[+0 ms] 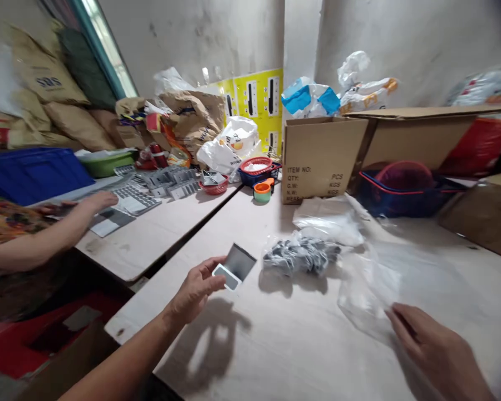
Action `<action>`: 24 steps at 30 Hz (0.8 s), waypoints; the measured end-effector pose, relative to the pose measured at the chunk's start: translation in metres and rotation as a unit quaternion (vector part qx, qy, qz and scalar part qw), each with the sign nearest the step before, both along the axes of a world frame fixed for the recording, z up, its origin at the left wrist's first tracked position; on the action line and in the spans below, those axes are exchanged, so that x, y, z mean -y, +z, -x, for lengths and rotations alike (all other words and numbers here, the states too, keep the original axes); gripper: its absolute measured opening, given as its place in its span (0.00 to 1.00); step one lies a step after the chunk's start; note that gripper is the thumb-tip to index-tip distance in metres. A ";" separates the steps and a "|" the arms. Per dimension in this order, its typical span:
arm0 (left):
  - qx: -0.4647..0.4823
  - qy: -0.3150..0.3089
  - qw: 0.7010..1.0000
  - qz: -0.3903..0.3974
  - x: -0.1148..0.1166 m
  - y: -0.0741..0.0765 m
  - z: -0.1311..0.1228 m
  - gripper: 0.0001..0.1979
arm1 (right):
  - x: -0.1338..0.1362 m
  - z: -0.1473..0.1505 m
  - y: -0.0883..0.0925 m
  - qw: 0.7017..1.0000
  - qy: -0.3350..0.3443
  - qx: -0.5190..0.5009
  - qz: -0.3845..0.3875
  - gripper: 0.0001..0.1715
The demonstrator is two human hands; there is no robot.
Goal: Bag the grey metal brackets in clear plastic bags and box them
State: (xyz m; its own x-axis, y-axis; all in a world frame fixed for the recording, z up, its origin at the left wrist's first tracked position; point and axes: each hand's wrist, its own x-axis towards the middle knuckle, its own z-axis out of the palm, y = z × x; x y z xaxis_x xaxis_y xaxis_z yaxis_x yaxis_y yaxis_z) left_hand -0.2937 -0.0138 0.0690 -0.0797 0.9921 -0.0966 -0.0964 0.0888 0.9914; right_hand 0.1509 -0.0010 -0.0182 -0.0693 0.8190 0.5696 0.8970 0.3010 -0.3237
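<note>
Above the table, my left hand (196,289) is closed on a small flat dark-grey piece (240,260) with a white-framed rectangle at its lower end. The thumb presses on the white-framed end. On the right, my right hand (436,348) pinches the edge of a clear plastic bag (365,295) that lies spread on the table. Between the hands and farther back lies a heap of grey pieces in clear wrapping (298,256). Folded clear plastic (329,220) rests just behind that heap.
A cardboard box (323,159) stands at the back, beside a dark blue basket (404,195). An orange and green tape roll (263,190) sits near a small red basket (214,185). At the left table, a co-worker's hand (102,200) lies over grey sheets. A gap separates the tables.
</note>
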 end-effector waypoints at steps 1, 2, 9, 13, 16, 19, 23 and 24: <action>0.036 -0.049 0.998 0.028 0.009 -0.001 -0.024 0.27 | 0.001 -0.001 0.002 0.999 0.012 0.023 0.019 0.18; 0.067 -0.090 0.992 0.055 0.016 -0.003 -0.048 0.26 | 0.001 -0.001 0.005 0.999 0.013 0.034 0.031 0.17; 0.089 -0.271 0.937 0.203 0.034 -0.010 -0.179 0.17 | 0.005 0.003 0.026 0.998 0.014 0.033 0.058 0.15; 0.045 -0.287 0.929 0.229 0.022 -0.008 -0.213 0.18 | 0.005 -0.001 0.030 0.998 0.022 0.036 0.039 0.14; 0.028 -0.310 0.923 0.226 0.009 -0.008 -0.228 0.20 | 0.007 -0.001 0.034 0.998 0.032 0.046 0.027 0.13; 0.014 -0.303 0.923 0.236 -0.001 -0.009 -0.237 0.22 | 0.010 0.001 0.041 0.997 0.039 0.072 0.010 0.12; 0.020 -0.276 0.933 0.231 -0.009 -0.009 -0.240 0.23 | 0.013 0.001 0.049 0.993 0.032 0.115 -0.006 0.13; 0.024 -0.268 0.937 0.224 -0.010 -0.008 -0.239 0.23 | 0.013 0.001 0.050 0.992 0.031 0.124 -0.007 0.13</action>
